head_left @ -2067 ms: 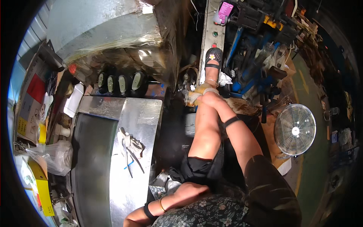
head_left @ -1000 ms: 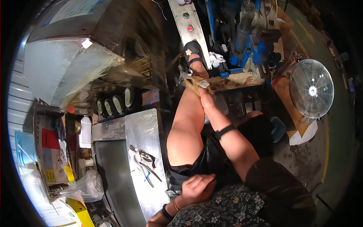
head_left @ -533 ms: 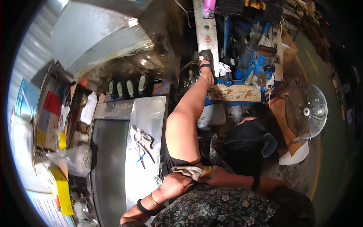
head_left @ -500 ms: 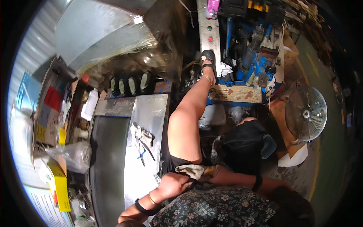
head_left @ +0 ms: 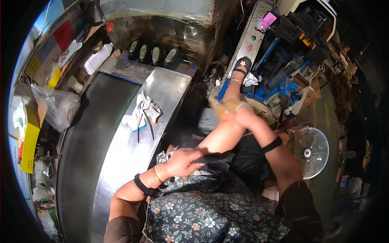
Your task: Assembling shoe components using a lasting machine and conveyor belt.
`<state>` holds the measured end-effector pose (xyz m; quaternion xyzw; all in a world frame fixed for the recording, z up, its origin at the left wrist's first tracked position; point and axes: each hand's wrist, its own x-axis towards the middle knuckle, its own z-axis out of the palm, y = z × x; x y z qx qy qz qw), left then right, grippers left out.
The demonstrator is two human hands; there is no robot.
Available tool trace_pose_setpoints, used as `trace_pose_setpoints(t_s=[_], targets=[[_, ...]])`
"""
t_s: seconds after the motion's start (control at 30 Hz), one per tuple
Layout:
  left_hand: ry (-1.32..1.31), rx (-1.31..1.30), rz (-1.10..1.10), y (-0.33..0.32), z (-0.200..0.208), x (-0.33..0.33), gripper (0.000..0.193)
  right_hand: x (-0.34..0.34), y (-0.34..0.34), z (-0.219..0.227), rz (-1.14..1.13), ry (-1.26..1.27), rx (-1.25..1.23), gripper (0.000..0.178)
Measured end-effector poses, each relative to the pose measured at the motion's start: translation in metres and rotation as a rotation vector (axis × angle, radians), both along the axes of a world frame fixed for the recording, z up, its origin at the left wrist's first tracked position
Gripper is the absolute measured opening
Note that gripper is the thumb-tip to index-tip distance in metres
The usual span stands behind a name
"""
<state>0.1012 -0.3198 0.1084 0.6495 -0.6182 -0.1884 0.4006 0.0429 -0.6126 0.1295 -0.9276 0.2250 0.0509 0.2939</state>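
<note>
My left hand (head_left: 183,162) is closed on the bunched hem of the black shorts (head_left: 214,163) at my thigh. Stretched forward over my bare leg (head_left: 223,135), my right hand (head_left: 244,116) holds a yellowish cloth (head_left: 227,105) against the shin, just below the knee. Motion smears that cloth and partly hides its outline. The foot, in a black shoe (head_left: 243,64) with a flower on it, rests up on a metal beam. A floral apron (head_left: 210,218) covers my lap.
Pliers (head_left: 144,117) lie on a white glove (head_left: 152,109) on the metal tabletop (head_left: 117,150) beside a dark belt (head_left: 97,105). Several dark shoe-shaped pieces (head_left: 156,54) stand behind it. Blue machinery (head_left: 279,87) and a caged fan (head_left: 308,153) are at right.
My right hand has carried the cloth from my lap forward to the shin. My left hand still grips the shorts. The view has turned, and the leg slants more to the right.
</note>
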Motion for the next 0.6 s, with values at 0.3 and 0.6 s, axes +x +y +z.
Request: trace_pose_setpoints(t_s=[0.3, 0.6], targets=[[-0.041, 0.138, -0.251, 0.068, -0.006, -0.024, 0.024, -0.033, 0.183, -0.068, 0.736, -0.194, 0.08, 0.039], [-0.058, -0.161, -0.052, 0.036, -0.005, 0.008, 0.032, -0.017, 0.054, 0.022, 0.771, 0.15, -0.135, 0.031]])
